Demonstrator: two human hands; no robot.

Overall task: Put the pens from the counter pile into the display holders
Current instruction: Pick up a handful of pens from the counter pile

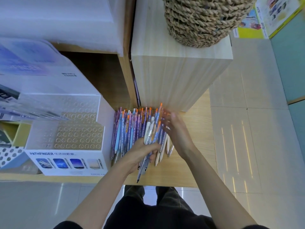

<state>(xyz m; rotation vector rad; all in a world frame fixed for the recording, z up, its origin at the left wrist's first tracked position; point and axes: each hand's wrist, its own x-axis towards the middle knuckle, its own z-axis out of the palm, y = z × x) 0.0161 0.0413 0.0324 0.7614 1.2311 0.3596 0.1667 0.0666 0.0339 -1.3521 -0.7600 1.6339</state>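
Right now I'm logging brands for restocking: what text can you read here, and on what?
"PATHFINDER", then Chinese characters too small to read surely: front of the white display holder.
Small print on the white box behind it: blurred.
Print on the yellow boxes and the pens: unreadable.

The worktop [194, 146] is a light wood-grain surface. A white PATHFINDER display holder [66, 156] with clear perforated tiers stands at its left front edge. Just beside it, to the right, lies a pile of pens [130, 129], orange ends pointing away from the front edge. A few cream pens [162, 151] lie along the pile's right side. A tall pale wooden box [173, 76] stands behind the pile, at the pens' far ends.
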